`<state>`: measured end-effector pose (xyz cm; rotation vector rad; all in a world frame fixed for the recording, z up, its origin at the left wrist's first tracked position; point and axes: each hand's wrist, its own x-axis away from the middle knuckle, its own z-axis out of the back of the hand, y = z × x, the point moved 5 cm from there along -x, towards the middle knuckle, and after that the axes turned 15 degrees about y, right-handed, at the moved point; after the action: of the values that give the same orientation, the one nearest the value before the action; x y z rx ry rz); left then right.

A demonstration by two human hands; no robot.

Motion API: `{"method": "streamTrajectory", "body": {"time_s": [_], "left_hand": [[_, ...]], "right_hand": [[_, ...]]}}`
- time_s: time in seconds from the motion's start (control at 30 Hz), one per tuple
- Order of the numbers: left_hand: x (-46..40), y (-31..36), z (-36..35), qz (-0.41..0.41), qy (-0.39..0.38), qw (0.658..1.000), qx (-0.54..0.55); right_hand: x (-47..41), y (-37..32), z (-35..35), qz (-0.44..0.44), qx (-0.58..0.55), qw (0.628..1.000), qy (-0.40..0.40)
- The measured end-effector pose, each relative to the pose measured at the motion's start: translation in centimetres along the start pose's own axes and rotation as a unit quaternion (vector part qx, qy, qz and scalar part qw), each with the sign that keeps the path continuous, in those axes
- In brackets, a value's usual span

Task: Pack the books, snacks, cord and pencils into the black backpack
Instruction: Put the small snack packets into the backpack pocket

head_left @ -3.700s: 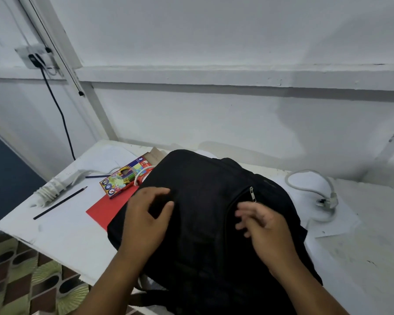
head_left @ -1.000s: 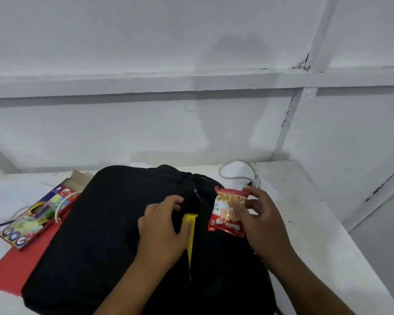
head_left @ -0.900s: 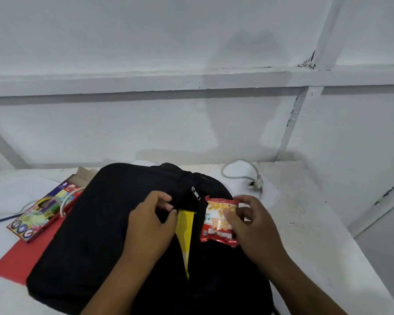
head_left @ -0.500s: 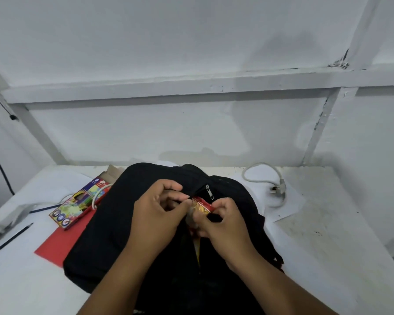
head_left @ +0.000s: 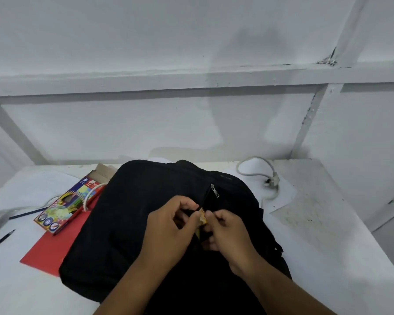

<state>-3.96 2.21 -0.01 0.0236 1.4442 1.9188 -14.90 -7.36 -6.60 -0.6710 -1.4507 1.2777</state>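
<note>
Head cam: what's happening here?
A person is packing a black backpack that lies on a white table. Both hands meet at its open front zipper: the left hand and right hand pinch a snack packet that is mostly tucked into the pocket, with only a yellowish edge showing. Not yet packed: a coloured pencil box on a red book to the left, loose pencils at the left edge, and a white cord beyond the bag.

White table is sitting against a white panelled wall. Loose white paper sheet is lying on its far right area. Dark stains are showing on the table's right side.
</note>
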Motion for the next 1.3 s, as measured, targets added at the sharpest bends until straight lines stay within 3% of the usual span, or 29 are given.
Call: {"method": "streamTrajectory", "body": {"time_s": [0.13,0.23,0.33,0.43,0.53,0.67,0.8,1.03,1.3], "left_hand": [[0.6,0.7,-0.4,-0.101,-0.057,0.993,-0.035],[0.6,-1.1,-0.5,-0.11,-0.073,0.989,-0.064],[1.4,-2.8,-1.1,-0.126,-0.1,0.983,-0.091],[2.0,-3.5,-1.8,-0.136,-0.12,0.978,-0.103],[2.0,-3.4,-2.4,-0.134,-0.135,0.975,-0.112],[1.6,-3.8,-3.6,-0.144,-0.155,0.967,-0.145],[1.9,-3.6,-4.0,-0.119,-0.142,0.971,-0.152],[3.5,-0.7,-3.7,-0.054,-0.069,0.985,-0.149],[8.0,5.1,-4.1,0.049,-0.13,0.972,-0.187]], "right_hand": [[0.0,-0.8,-1.3,-0.089,-0.074,0.991,-0.065],[0.4,-0.7,-0.3,-0.14,-0.121,0.978,-0.099],[0.2,-0.5,3.4,-0.039,-0.087,0.995,0.034],[0.1,-0.1,7.7,0.071,-0.016,0.981,0.181],[-0.6,0.6,10.2,0.119,0.131,0.959,0.221],[-2.1,1.9,11.1,0.083,0.293,0.937,0.169],[-3.3,1.6,10.9,0.049,0.298,0.951,0.074],[-4.6,-0.8,10.0,-0.055,0.101,0.992,-0.055],[-2.7,-5.7,6.2,-0.1,-0.081,0.971,-0.203]]}}
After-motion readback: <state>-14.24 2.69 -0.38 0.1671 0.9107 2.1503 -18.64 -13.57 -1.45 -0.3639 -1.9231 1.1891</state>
